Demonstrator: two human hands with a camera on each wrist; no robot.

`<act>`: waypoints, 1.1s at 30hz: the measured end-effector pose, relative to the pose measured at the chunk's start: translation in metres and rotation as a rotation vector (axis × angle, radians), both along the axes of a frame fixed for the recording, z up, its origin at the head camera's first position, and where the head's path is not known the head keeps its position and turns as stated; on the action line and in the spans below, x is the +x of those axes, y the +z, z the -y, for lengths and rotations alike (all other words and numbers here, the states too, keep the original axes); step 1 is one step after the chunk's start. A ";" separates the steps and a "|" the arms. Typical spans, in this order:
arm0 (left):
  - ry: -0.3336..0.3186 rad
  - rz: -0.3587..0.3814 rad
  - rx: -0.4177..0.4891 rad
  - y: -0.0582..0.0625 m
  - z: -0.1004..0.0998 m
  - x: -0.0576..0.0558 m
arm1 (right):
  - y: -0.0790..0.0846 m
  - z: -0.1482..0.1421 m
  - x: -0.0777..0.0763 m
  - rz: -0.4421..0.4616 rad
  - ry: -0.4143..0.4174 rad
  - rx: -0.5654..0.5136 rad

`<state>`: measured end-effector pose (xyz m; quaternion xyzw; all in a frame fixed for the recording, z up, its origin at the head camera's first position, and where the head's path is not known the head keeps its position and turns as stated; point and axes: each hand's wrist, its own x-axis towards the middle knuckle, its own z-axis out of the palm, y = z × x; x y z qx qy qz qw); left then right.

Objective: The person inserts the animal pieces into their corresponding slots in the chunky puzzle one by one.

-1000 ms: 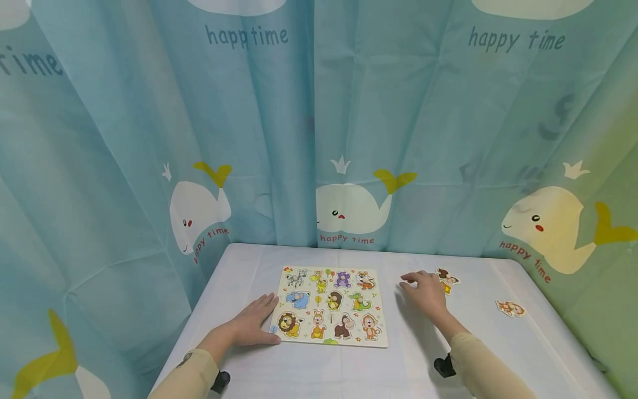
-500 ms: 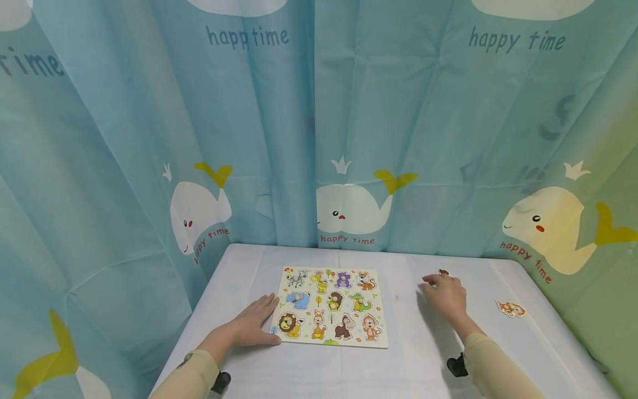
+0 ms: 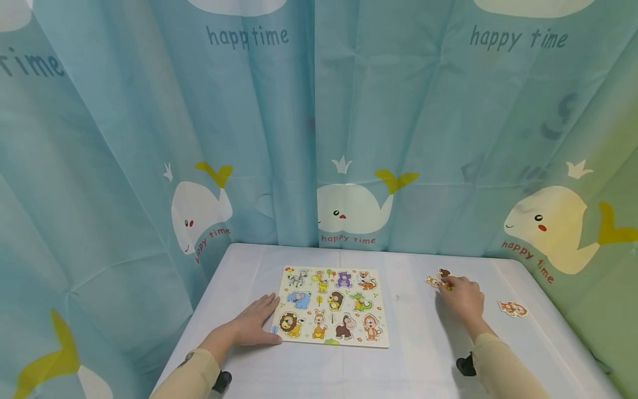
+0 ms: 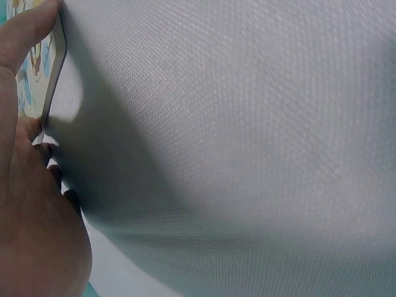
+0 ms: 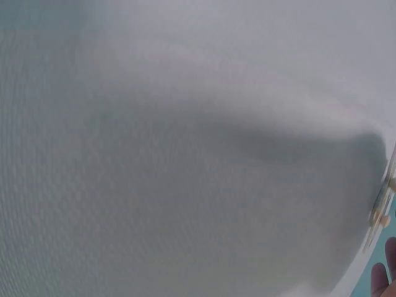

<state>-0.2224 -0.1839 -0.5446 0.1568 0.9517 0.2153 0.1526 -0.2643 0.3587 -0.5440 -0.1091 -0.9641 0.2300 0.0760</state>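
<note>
An animal puzzle board (image 3: 322, 323) lies on the table with several animal pictures on it, among them a zebra, a lion and a crocodile. My left hand (image 3: 252, 322) rests at the board's left edge, its thumb along the near corner and its fingers extended. In the left wrist view the thumb touches the board's edge. My right hand (image 3: 464, 299) hovers over a small group of loose animal puzzle pieces (image 3: 432, 281), partly covering them. The right wrist view shows its fingertips (image 5: 379, 278) apart from the knobbed pieces (image 5: 378, 213), with nothing visible between them.
One more loose animal piece (image 3: 512, 308) lies to the right of my right hand. A white cloth covers the table (image 3: 359, 377). Behind it hangs a blue curtain (image 3: 279, 138) printed with whales.
My right hand has moved right, from beside the board to over the loose pieces. Another piece shows at the group's left side now. The left hand and the board have stayed put.
</note>
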 end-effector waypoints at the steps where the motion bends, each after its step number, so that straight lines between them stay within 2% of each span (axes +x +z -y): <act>1: 0.000 0.002 0.002 0.000 0.000 0.000 | -0.001 -0.002 -0.001 0.005 -0.006 0.000; 18: -0.002 0.009 0.012 0.001 0.001 -0.001 | -0.009 -0.009 -0.009 0.021 -0.101 -0.047; 24: -0.003 0.016 0.015 0.001 0.000 0.000 | -0.011 -0.011 -0.012 0.049 -0.130 -0.104; 33: -0.006 0.009 0.015 -0.003 0.002 -0.001 | -0.013 -0.011 -0.016 0.072 -0.120 -0.144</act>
